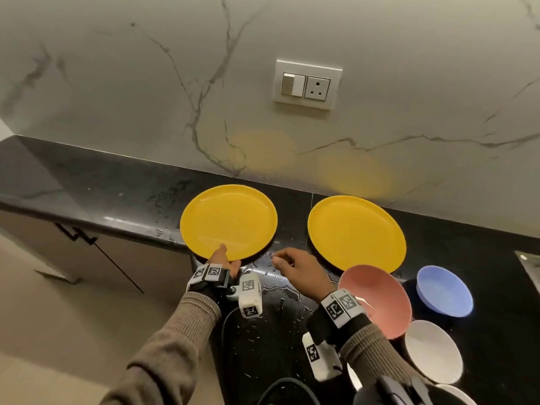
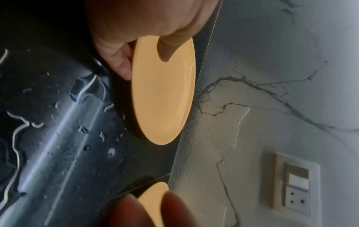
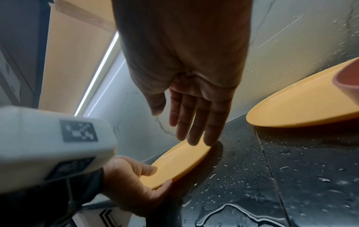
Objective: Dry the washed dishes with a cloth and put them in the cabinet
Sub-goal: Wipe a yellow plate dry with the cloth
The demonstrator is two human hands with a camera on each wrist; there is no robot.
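Plate (image 1: 228, 222) lies flat, face up, left hand (image 1: 225, 260) pinching rim.

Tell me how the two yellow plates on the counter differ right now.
The left yellow plate is gripped at its near rim by the left hand, thumb on top and fingers beneath; the right yellow plate is touched by no hand. The left one overhangs the black counter's front edge; the right one lies fully on the counter, its near edge hidden behind the pink bowl. Both are round, plain yellow and face up. The right hand hovers between them, holding nothing.
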